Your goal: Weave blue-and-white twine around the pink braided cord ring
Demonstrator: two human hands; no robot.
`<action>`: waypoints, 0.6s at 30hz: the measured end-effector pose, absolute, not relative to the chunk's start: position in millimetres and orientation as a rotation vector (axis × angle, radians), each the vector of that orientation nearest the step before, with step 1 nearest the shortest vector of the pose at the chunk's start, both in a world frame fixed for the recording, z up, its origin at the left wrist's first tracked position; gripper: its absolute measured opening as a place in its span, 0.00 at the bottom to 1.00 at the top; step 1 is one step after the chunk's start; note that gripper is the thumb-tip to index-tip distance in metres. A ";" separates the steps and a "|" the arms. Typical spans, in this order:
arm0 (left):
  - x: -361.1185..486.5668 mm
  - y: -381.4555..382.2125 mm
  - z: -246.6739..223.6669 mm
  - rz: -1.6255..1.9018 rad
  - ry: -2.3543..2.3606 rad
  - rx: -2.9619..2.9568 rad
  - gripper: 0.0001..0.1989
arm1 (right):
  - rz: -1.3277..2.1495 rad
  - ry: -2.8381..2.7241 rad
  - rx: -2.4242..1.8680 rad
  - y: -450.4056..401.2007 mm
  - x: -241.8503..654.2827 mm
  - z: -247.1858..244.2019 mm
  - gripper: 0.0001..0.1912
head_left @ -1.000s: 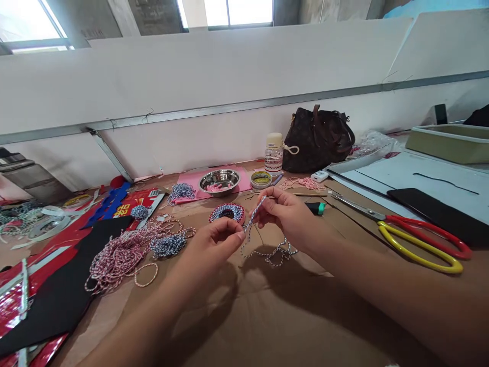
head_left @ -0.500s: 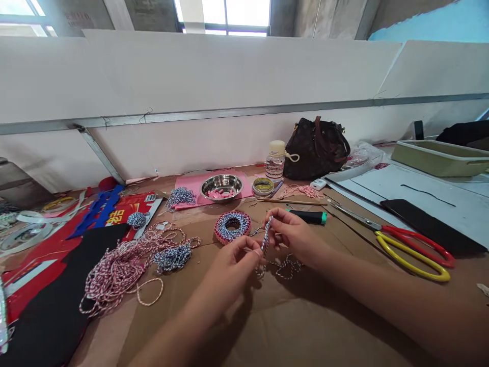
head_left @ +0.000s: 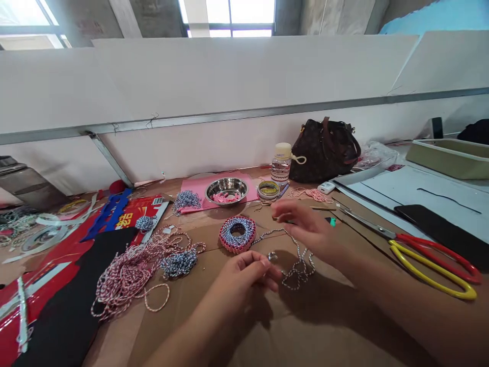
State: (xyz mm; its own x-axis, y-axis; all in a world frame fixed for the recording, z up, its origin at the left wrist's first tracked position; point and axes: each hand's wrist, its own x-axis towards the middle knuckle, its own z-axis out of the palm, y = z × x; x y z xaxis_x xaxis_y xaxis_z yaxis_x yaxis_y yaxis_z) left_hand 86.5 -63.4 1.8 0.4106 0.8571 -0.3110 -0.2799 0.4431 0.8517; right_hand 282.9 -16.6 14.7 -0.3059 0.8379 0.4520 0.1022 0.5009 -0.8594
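Observation:
My left hand is closed in a pinch on a black-and-white cord, a short piece of which shows above the fingertips. The rest of this cord lies in loose loops on the cardboard and runs back to a round woven coil in blue, white and red. My right hand is raised above the loops, slightly blurred, its fingers apart with nothing seen in them. Beneath it, a dark tool with a green tip is mostly covered.
Pink-white cord and a blue-white bundle lie left. Behind are a steel bowl of pink pieces, a tape roll, a bottle and a dark handbag. Large scissors and a black phone-like slab lie right.
My right hand has let go of the cord and moved up and to the right, its fingers spreading. The cord, held upright between both hands before, has dropped into loops.

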 end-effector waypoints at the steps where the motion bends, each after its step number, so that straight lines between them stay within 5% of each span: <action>1: 88.1 -63.4 -2.3 0.801 0.839 0.766 0.14 | 0.810 -1.913 -0.744 -21.5 286.2 19.0 0.12; 5: 92.9 -61.5 -17.4 0.757 0.785 0.699 0.17 | 0.634 -2.378 -0.626 -41.3 290.7 15.8 0.14; 12: 93.9 -67.6 -3.6 0.893 0.642 0.619 0.12 | 0.356 -2.440 -0.619 -48.8 283.9 -10.9 0.32; 18: 88.4 -69.4 12.8 0.957 0.738 0.586 0.08 | 0.053 -2.393 -0.411 -46.6 282.0 -12.5 0.25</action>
